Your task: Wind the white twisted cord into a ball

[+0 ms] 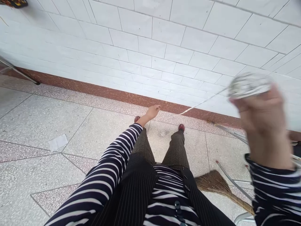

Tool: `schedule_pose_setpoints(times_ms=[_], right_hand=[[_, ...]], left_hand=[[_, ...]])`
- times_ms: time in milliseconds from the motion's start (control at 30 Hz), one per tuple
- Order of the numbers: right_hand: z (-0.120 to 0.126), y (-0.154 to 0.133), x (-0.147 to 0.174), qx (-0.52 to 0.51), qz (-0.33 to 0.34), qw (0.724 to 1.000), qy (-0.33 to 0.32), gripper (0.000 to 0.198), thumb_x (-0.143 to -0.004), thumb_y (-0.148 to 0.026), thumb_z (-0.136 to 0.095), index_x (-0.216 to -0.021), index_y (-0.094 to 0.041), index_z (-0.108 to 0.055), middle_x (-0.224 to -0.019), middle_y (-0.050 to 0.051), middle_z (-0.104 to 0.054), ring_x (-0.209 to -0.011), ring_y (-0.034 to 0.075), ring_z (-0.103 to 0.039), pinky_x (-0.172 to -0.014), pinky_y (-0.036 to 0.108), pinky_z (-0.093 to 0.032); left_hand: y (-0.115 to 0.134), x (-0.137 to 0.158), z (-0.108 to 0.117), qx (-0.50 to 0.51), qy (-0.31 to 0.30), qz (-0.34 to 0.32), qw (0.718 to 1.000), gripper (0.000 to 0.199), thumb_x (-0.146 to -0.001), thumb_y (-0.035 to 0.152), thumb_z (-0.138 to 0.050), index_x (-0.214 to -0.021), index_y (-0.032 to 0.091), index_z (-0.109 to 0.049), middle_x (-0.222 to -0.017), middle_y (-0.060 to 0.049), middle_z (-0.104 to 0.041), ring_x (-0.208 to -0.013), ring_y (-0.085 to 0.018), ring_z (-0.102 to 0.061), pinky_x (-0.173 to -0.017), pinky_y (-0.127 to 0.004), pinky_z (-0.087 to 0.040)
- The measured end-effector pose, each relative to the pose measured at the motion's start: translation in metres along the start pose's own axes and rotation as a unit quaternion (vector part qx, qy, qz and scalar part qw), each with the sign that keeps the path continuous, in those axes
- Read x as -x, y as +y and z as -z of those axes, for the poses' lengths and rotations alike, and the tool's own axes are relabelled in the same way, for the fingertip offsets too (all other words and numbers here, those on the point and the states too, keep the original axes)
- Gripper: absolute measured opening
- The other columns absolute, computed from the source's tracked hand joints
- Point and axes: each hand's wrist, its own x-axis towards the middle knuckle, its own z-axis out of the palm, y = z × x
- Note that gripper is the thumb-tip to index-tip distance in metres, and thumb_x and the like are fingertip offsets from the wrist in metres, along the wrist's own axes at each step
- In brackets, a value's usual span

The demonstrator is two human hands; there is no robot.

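My right hand [262,116], raised on the right and smeared by motion, is closed around a rounded bundle of white string [250,84]. From that bundle a strand of white string [203,101] slants down to the left, its visible end hanging in front of the wall base. My left hand [152,112] is low in the middle, above my feet, with its fingers curled together. Whatever it may hold is too small to make out. A gap shows between the left hand and the visible end of the strand.
A white tiled wall [164,66] with a reddish-brown baseboard [94,91] stands ahead. A straw broom [215,182] and metal legs [232,179] are at right. A white paper [58,142] lies on the floor at left, near a metal leg [21,72].
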Motion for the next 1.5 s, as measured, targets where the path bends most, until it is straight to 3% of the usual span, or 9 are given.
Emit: schedule_pose_setpoints(times_ms=[67, 167, 333, 567, 733, 833, 967, 1200, 1500], right_hand=[[-0.025, 0.034, 0.014, -0.046, -0.112, 0.992, -0.021, 0.048, -0.053, -0.013, -0.089, -0.096, -0.023, -0.071, -0.099, 0.005, -0.073, -0.084, 0.020, -0.070, -0.058, 0.030, -0.062], [-0.055, 0.085, 0.038, -0.064, -0.236, 0.969, -0.041, 0.047, -0.054, -0.015, -0.088, -0.097, -0.024, -0.071, -0.103, 0.002, -0.072, -0.087, 0.019, -0.069, -0.064, 0.033, -0.065], [-0.068, 0.129, 0.074, -0.093, -0.304, 0.947, -0.054, 0.047, -0.056, -0.018, -0.087, -0.099, -0.026, -0.070, -0.107, 0.000, -0.070, -0.095, 0.020, -0.068, -0.074, 0.035, -0.066], [-0.056, 0.138, 0.111, -0.103, -0.356, 0.928, -0.034, 0.049, -0.056, -0.020, -0.088, -0.101, -0.027, -0.069, -0.106, 0.000, -0.068, -0.095, 0.020, -0.068, -0.079, 0.038, -0.066], [-0.042, 0.149, 0.112, -0.079, -0.328, 0.941, 0.001, 0.045, -0.059, -0.027, -0.086, -0.100, -0.025, -0.066, -0.106, 0.001, -0.068, -0.092, 0.019, -0.067, -0.078, 0.038, -0.064], [-0.030, 0.172, 0.109, 0.021, -0.290, 0.956, 0.042, 0.045, -0.062, -0.037, -0.082, -0.100, -0.022, -0.062, -0.101, 0.002, -0.067, -0.078, 0.017, -0.066, -0.070, 0.037, -0.063], [-0.017, 0.208, 0.113, 0.168, -0.257, 0.950, 0.065, 0.050, -0.063, -0.043, -0.077, -0.103, -0.020, -0.057, -0.097, 0.004, -0.064, -0.071, 0.017, -0.059, -0.060, 0.034, -0.057], [-0.027, 0.232, 0.150, 0.206, -0.287, 0.935, -0.029, 0.045, -0.057, -0.028, -0.077, -0.098, -0.020, -0.063, -0.096, 0.005, -0.061, -0.081, 0.021, -0.057, -0.078, 0.041, -0.054], [-0.031, 0.197, 0.179, 0.025, -0.390, 0.901, -0.189, 0.040, -0.063, -0.033, -0.077, -0.100, -0.024, -0.063, -0.100, 0.002, -0.065, -0.078, 0.018, -0.064, -0.064, 0.038, -0.063]], left_hand=[[0.029, 0.013, -0.005, 0.147, -0.001, -0.045, 0.988, 0.033, -0.099, 0.029, -0.049, -0.124, 0.017, -0.066, -0.126, -0.011, -0.068, -0.110, -0.022, -0.064, -0.094, -0.032, -0.049], [0.065, 0.042, -0.013, 0.329, 0.013, -0.129, 0.936, 0.036, -0.096, 0.035, -0.056, -0.126, 0.016, -0.065, -0.122, -0.011, -0.070, -0.112, -0.022, -0.064, -0.102, -0.036, -0.046], [0.086, 0.079, -0.029, 0.450, -0.034, -0.164, 0.877, 0.053, -0.081, 0.040, -0.076, -0.127, 0.016, -0.065, -0.126, -0.013, -0.068, -0.119, -0.027, -0.062, -0.104, -0.038, -0.045], [0.076, 0.098, -0.056, 0.364, -0.046, -0.105, 0.924, 0.028, -0.085, 0.040, -0.070, -0.091, 0.013, -0.076, -0.095, -0.006, -0.076, -0.096, -0.023, -0.067, -0.091, -0.032, -0.048], [0.066, 0.119, -0.063, 0.195, -0.052, -0.098, 0.974, 0.034, -0.094, 0.034, -0.053, -0.072, 0.016, -0.072, -0.077, -0.001, -0.071, -0.077, -0.016, -0.063, -0.078, -0.026, -0.045], [0.061, 0.143, -0.061, 0.127, -0.098, -0.095, 0.983, 0.034, -0.092, 0.031, -0.053, -0.067, 0.017, -0.070, -0.076, -0.001, -0.070, -0.079, -0.016, -0.063, -0.078, -0.025, -0.044], [0.062, 0.166, -0.046, 0.149, -0.144, -0.090, 0.974, 0.034, -0.093, 0.034, -0.052, -0.070, 0.017, -0.070, -0.079, -0.001, -0.071, -0.080, -0.015, -0.063, -0.079, -0.024, -0.044], [0.069, 0.147, -0.011, 0.207, -0.172, -0.075, 0.960, 0.037, -0.092, 0.037, -0.053, -0.068, 0.015, -0.070, -0.074, -0.003, -0.072, -0.077, -0.016, -0.065, -0.077, -0.025, -0.046], [0.059, 0.111, -0.014, 0.080, -0.083, -0.093, 0.989, 0.036, -0.091, 0.034, -0.052, -0.063, 0.015, -0.068, -0.066, -0.002, -0.067, -0.064, -0.013, -0.057, -0.064, -0.025, -0.039]])
